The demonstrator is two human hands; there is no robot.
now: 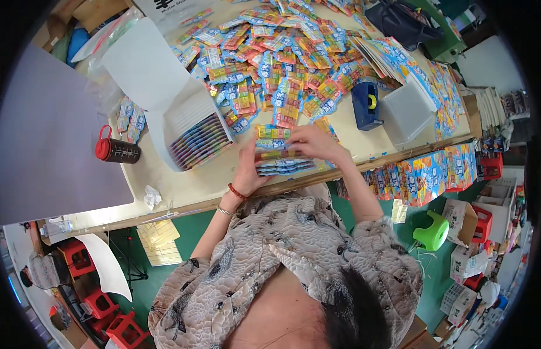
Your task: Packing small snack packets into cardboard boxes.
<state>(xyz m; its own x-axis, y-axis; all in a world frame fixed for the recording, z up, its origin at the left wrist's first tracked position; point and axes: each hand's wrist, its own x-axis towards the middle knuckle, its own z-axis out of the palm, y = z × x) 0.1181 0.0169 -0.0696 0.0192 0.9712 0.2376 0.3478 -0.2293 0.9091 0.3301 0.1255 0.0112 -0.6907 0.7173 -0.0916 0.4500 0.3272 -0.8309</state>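
Close to the table's front edge, my left hand is closed on the left side of a small stack of flat, colourful blister packets. My right hand reaches in from the right, its bent fingers pinching the upper edge of a packet in that bunch. Just beyond the hands, a large loose heap of similar packets covers the far middle of the table. To the left stands a white carton with its lid up, holding a row of packets on edge.
A black bottle with a red lid and crumpled tissue are at left. A blue tape dispenser and clear plastic bin sit at right. The wooden table edge runs before me. A green stool stands on the floor.
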